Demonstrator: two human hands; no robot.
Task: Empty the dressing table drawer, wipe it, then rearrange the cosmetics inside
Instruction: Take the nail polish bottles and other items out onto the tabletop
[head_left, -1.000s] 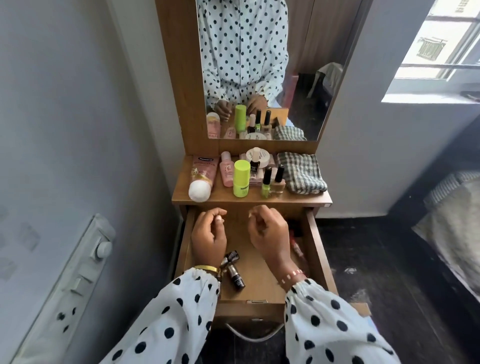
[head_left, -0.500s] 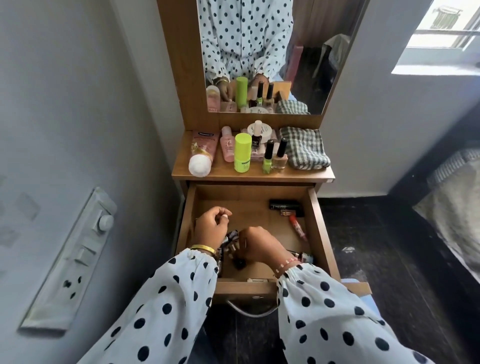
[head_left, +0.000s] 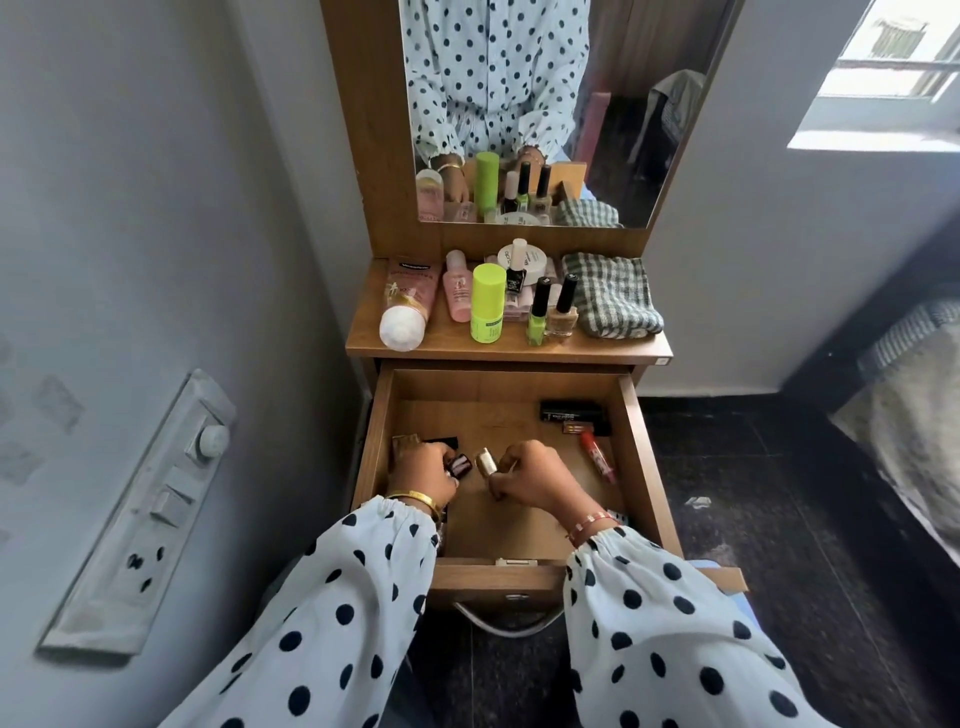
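Right, head view only. Drawer is pulled out toward you, w/ cosmetics left inside. Your left hand is curled round a small dark lipstick-type tube at the near-left; your right hand pinches a gold-capped tube just beside it.

These look light, hard and smooth, so prob. slippery: grip each round the barrel, not the cap, since caps may pull off. At the far right lie a black box and a red tube, apart from your hands; take the box by its long sides.

The shelf above already carries bottles, incl. a green bottle and glass polish bottles, fragile, so set things down clear of them. Checked cloth sits far right, soft, ready for wiping.
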